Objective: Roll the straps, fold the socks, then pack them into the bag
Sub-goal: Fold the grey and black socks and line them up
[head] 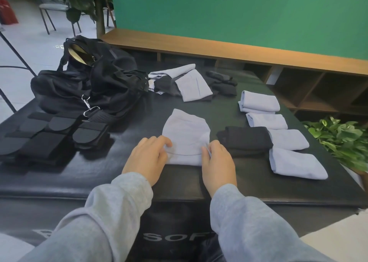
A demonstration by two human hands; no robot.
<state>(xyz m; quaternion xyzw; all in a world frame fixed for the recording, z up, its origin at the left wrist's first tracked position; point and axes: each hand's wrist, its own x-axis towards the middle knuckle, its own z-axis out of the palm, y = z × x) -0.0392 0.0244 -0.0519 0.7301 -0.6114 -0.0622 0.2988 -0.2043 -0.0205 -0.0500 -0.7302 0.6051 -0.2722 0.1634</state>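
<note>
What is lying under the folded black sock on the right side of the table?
The folded black sock lies partly on a light blue sock, covering its left end. Whether anything else lies beneath it is hidden. The rest of it rests on the black table.

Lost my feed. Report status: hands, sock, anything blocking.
Left hand and right hand pinching near edge of lavender sock, flat on table. Bag open, far left. Nothing in the way.

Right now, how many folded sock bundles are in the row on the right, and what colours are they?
Light purple sock bundles: 4
Black sock bundle: 1
Total: 5
</note>
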